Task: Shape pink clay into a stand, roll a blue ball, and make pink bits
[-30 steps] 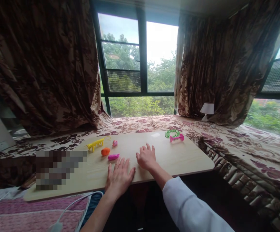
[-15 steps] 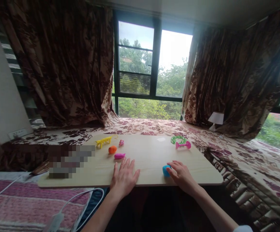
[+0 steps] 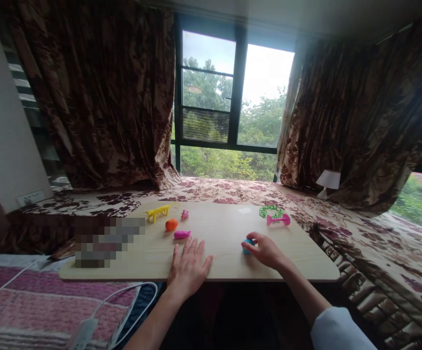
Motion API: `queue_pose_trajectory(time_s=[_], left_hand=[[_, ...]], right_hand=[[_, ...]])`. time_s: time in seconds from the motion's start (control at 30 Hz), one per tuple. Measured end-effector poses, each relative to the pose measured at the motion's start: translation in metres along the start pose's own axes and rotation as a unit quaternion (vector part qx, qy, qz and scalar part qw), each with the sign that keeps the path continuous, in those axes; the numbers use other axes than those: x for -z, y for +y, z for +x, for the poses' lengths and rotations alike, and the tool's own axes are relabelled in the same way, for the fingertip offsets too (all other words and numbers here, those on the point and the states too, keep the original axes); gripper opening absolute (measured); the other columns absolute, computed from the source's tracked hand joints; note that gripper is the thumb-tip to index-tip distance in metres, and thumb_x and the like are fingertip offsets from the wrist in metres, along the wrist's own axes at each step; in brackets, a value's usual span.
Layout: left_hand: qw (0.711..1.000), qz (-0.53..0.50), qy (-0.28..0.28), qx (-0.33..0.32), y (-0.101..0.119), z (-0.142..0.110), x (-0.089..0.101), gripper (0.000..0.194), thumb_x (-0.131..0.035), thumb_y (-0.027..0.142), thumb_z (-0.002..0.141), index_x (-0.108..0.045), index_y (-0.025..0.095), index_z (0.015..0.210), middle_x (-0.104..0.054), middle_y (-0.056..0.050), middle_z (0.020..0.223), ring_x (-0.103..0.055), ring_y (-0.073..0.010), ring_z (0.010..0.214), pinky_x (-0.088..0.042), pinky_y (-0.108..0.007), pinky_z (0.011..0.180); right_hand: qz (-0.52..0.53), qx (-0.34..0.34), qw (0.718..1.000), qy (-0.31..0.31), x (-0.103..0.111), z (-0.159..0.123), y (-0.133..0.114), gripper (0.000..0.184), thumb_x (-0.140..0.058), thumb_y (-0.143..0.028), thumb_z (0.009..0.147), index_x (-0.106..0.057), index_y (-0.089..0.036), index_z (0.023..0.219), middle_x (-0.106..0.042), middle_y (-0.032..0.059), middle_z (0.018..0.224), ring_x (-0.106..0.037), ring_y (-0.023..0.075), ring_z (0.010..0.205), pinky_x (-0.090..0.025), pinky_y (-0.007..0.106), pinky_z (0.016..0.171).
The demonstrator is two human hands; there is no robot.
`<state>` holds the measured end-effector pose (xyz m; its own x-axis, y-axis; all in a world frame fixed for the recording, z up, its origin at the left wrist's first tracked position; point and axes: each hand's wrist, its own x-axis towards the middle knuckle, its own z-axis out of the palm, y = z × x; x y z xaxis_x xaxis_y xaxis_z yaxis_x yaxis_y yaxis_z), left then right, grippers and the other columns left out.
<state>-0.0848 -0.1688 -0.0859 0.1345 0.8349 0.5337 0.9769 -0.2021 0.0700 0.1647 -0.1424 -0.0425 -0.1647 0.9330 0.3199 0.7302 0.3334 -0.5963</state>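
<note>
My right hand (image 3: 266,250) has its thumb and fingers closed around a small blue toy (image 3: 247,246) at the right of the pale wooden table (image 3: 218,262). My fingers cover part of the toy, so its exact kind is hidden. Flat on the tabletop, fingers spread, lies my left hand (image 3: 189,269). Just beyond its fingertips is a pink toy shaped like an eggplant (image 3: 182,234). Behind that sit an orange round toy (image 3: 171,224), a small pink figure (image 3: 184,214) and a yellow animal-like toy (image 3: 158,213).
A pink dumbbell-shaped toy (image 3: 278,219) lies against a green ring (image 3: 269,211) at the table's far right. A blurred-out patch (image 3: 105,245) covers something on the left. A white lamp (image 3: 327,182) stands on the window ledge. A white cable (image 3: 148,284) runs below the table's front edge.
My right hand has closed around the blue toy and shifted with it slightly away from me and to the left. My left hand stays flat in place.
</note>
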Motion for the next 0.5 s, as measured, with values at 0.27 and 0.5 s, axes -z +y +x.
queue_pose_trajectory(time_s=[0.27, 0.5], left_hand=[[1.0, 0.003, 0.005, -0.003, 0.0, 0.0, 0.001, 0.051, -0.034, 0.044, 0.084, -0.048, 0.016, 0.123, -0.047, -0.014, 0.131, -0.027, -0.0283, 0.129, -0.01, -0.052, 0.105], [1.0, 0.008, -0.001, -0.007, 0.0, -0.001, 0.005, 0.052, -0.032, 0.045, 0.084, -0.048, 0.016, 0.124, -0.046, -0.014, 0.131, -0.026, -0.029, 0.129, -0.011, -0.054, 0.104]], right_hand=[[-0.073, 0.01, 0.997, -0.028, -0.001, 0.008, -0.015, 0.033, -0.053, -0.022, 0.074, -0.057, -0.022, 0.106, -0.062, 0.0024, 0.097, -0.058, 0.0161, 0.087, -0.04, 0.025, 0.077], [-0.109, 0.029, 0.994, -0.007, -0.018, 0.001, -0.03, 0.031, -0.046, -0.006, 0.067, -0.064, -0.021, 0.086, -0.059, 0.0037, 0.095, -0.055, 0.0154, 0.089, -0.038, 0.022, 0.077]])
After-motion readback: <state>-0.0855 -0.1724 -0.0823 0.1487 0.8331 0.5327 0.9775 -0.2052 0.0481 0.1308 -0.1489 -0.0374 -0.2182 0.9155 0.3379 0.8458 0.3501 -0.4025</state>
